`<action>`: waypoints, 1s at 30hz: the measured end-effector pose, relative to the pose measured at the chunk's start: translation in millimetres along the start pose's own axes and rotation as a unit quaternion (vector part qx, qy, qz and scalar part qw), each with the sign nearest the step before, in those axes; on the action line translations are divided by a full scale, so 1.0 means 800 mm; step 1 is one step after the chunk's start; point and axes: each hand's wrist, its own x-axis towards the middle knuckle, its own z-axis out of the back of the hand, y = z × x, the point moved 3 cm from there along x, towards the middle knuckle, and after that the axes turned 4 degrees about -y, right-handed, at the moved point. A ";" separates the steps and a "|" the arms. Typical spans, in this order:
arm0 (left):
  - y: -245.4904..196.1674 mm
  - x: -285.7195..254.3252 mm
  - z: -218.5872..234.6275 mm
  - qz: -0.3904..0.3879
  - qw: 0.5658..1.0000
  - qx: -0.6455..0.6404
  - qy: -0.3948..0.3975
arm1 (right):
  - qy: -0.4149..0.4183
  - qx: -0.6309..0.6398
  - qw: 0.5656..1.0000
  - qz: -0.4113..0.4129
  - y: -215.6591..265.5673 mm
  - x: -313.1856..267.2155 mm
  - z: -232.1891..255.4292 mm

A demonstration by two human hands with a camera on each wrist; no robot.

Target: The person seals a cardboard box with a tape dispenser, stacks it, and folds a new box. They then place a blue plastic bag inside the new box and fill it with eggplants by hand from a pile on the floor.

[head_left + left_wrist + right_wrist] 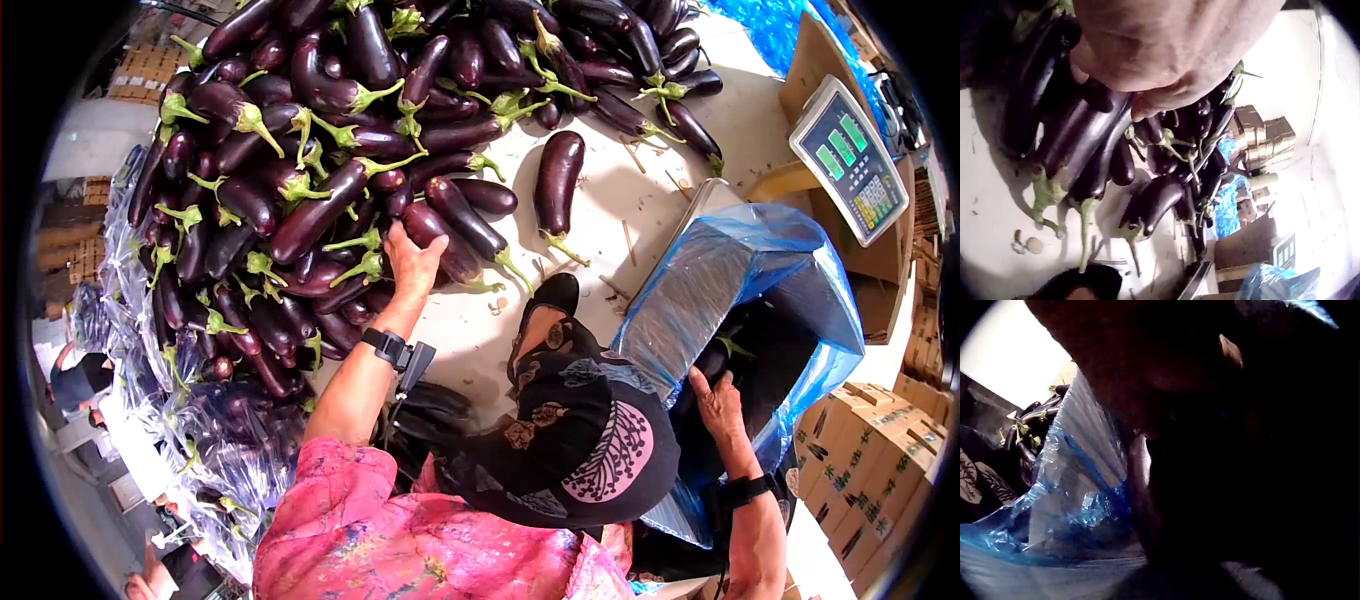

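My left hand (412,252) reaches onto the near edge of a big pile of dark purple eggplants (330,150) and grips one eggplant (438,232) by its fat end. In the left wrist view the palm (1166,50) sits on top of that eggplant (1079,134), whose green stem points down. My right hand (712,392) is at the rim of a blue plastic bag (740,270) that lines a box. Its fingers disappear into the dark inside, where an eggplant (722,352) lies. The right wrist view shows only the dark hand (1179,375) and the bag (1079,481).
One eggplant (558,180) lies apart on the white table (620,200). A digital scale (850,160) stands at the far right behind the bag. Stacked cardboard boxes (870,450) are at the lower right. Clear plastic sheeting (150,400) hangs off the table's left side.
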 end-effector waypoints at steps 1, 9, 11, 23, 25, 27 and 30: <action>-0.004 -0.002 0.004 0.031 0.999 -0.007 0.012 | 0.002 -0.005 1.000 0.002 0.000 0.002 0.002; -0.021 -0.021 -0.028 0.203 0.931 -0.271 0.136 | -0.019 -0.006 1.000 0.021 0.001 0.001 0.005; -0.036 -0.035 -0.014 0.230 0.831 -0.442 0.248 | -0.015 -0.009 1.000 0.018 0.003 -0.002 0.005; -0.047 -0.056 0.017 0.279 0.752 -0.507 0.315 | 0.017 0.066 0.994 0.082 0.003 0.005 0.014; -0.054 -0.051 0.016 0.290 0.758 -0.467 0.350 | 0.047 -0.001 0.997 0.061 -0.003 0.014 0.025; -0.049 -0.049 0.006 0.291 0.756 -0.466 0.357 | -0.003 -0.018 0.998 0.058 0.015 0.000 0.061; -0.103 -0.063 0.005 0.248 0.766 -0.450 0.386 | -0.048 -0.040 0.993 0.102 0.020 -0.026 0.105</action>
